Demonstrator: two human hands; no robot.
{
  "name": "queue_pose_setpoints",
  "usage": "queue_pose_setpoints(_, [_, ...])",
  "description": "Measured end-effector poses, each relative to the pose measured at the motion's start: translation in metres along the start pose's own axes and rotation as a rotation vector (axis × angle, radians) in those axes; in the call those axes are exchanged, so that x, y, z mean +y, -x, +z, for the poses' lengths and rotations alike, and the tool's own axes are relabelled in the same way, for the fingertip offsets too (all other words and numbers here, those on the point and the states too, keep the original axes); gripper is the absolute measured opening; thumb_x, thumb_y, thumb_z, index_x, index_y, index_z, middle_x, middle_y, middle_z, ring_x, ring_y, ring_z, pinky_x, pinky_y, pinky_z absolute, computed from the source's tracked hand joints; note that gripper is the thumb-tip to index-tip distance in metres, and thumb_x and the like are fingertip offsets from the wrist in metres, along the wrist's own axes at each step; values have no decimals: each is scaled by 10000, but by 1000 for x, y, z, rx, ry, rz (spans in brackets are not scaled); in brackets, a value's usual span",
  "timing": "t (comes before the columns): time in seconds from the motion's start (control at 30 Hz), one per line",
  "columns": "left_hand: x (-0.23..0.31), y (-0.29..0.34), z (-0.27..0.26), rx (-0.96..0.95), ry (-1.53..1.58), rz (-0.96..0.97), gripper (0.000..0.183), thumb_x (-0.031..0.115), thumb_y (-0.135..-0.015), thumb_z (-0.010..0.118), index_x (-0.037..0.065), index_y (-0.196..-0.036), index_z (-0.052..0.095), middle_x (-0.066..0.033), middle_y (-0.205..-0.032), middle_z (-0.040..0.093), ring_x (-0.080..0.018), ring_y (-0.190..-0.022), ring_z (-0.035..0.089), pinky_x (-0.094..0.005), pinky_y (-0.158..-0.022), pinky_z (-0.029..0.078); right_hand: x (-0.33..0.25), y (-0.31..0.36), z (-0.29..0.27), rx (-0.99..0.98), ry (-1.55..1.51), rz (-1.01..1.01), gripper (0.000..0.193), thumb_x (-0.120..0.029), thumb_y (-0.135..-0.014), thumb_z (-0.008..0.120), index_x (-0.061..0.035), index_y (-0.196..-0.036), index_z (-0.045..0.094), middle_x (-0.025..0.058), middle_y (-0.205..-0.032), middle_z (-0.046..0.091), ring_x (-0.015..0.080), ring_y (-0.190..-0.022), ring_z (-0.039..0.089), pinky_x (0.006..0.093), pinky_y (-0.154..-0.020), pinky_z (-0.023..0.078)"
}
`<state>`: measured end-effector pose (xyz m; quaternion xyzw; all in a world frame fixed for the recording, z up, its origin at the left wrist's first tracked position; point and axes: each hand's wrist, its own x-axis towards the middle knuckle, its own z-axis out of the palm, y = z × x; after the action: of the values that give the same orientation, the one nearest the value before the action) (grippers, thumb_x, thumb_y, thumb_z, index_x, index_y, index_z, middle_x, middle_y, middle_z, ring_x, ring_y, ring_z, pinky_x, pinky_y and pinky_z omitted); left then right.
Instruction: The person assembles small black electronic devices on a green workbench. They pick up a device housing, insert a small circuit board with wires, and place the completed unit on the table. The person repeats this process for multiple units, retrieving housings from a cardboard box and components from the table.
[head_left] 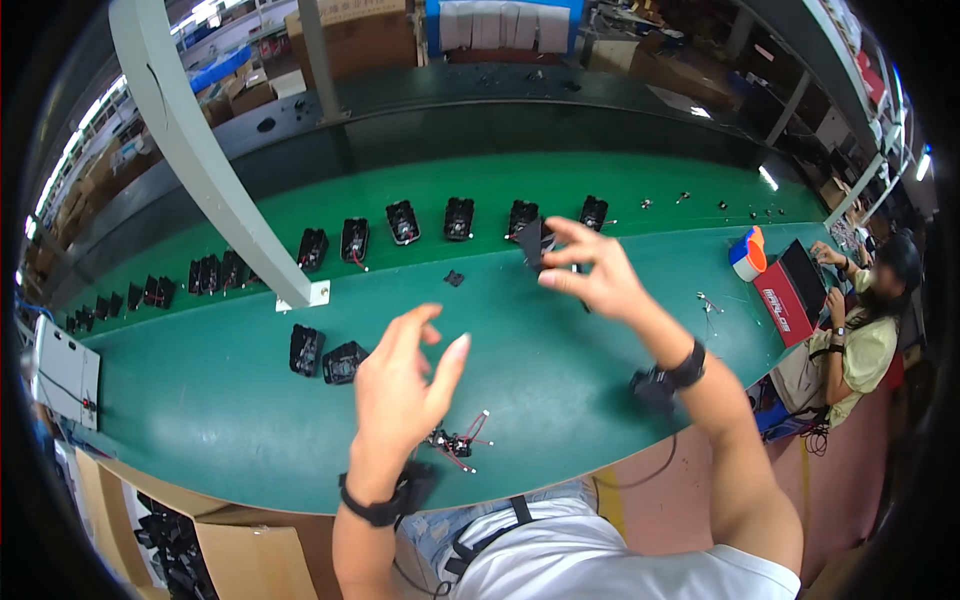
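Note:
My right hand (595,275) is raised over the far side of the green table, its thumb and fingers pinching a black plastic shell (533,246). Just behind that shell, a black housing (522,214) stands in the row on the belt. My left hand (400,385) hovers above the table with fingers apart, holding nothing. Beside it lie two black housings, one upright (306,350) and one partly behind my fingers (341,364). Near my left wrist sits a cluster of small black parts with red wires (460,441). A small flat black piece (453,278) rests farther back.
Several black housings (354,240) line the green belt (430,180). A grey post (200,150) rises from the table. At right are a red box (785,305), a blue, white and orange container (747,256) and a seated co-worker (865,340). A carton (255,560) stands lower left.

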<state>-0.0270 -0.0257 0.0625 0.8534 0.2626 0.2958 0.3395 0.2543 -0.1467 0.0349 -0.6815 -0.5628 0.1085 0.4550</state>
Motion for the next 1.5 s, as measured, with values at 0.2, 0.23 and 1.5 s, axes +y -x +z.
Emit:
queue_pose_setpoints(0.2, [-13,49,-51,-108,-283,132,500,250,-776,803,18,-1181,623,-160,-1113,639,-328,-1040,591,-414,-910,471,86,-58,-42,-79,681,12,303,-244,-714,836,-102,-978,792,162,-1375,586,369,-1298,497,465,-1097,402])
queue_pose_setpoints(0.23, [-17,57,-54,-132,-349,163,536,272,-762,816,20,-1192,618,-166,-1166,626,-349,-1106,572,-434,-957,452,93,-64,-45,-99,700,21,305,-253,-711,837,-108,-975,794,156,-1382,580,368,-1319,474,468,-1106,392])
queue_pose_setpoints(1.5, [-49,-1,37,-329,930,-48,607,-27,-795,656,52,-1323,369,-141,-1282,558,-175,-1113,591,-334,-955,507,-52,54,92,-140,-735,246,230,-147,-925,736,1,-1042,605,38,-937,654,46,-703,602,232,-638,507])
